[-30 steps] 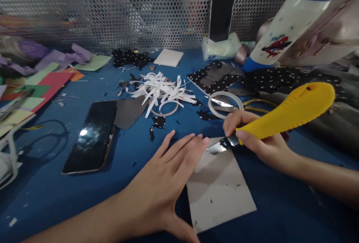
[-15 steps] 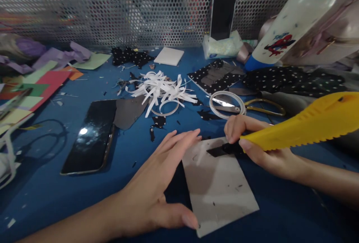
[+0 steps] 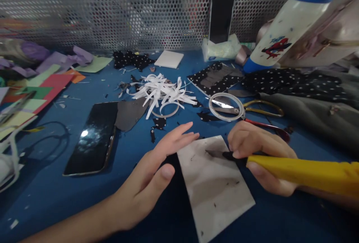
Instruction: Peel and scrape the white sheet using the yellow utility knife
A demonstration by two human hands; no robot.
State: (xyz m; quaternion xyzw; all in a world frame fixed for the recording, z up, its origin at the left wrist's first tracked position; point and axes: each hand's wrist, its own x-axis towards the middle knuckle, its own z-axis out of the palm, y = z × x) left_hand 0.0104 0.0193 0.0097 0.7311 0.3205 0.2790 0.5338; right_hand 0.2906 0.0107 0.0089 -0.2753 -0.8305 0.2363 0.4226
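Observation:
A yellow utility knife [image 3: 303,172] with a black nose is gripped in my right hand [image 3: 260,142]. Its dark blade tip rests on or just over the upper part of a whitish rectangular card [image 3: 218,194]. Small dark specks dot the card, which lies slightly turned on the blue table. My left hand [image 3: 148,179] is open beside the card's left edge, fingers stretched toward its top corner and thumb raised; whether the fingertips touch it I cannot tell.
Beyond my hands lie curled white strips [image 3: 159,91], a white ring [image 3: 226,106], scissors [image 3: 263,109] and polka-dot fabric [image 3: 213,80]. A phone [image 3: 92,138] lies to the left. Coloured paper [image 3: 53,89], a standing phone [image 3: 221,14] and a bottle [image 3: 288,26] stand or lie further out.
My left thumb has lifted off the card's lower left corner and moved up. The utility knife's handle has tipped lower, its blade now turned more edge-on.

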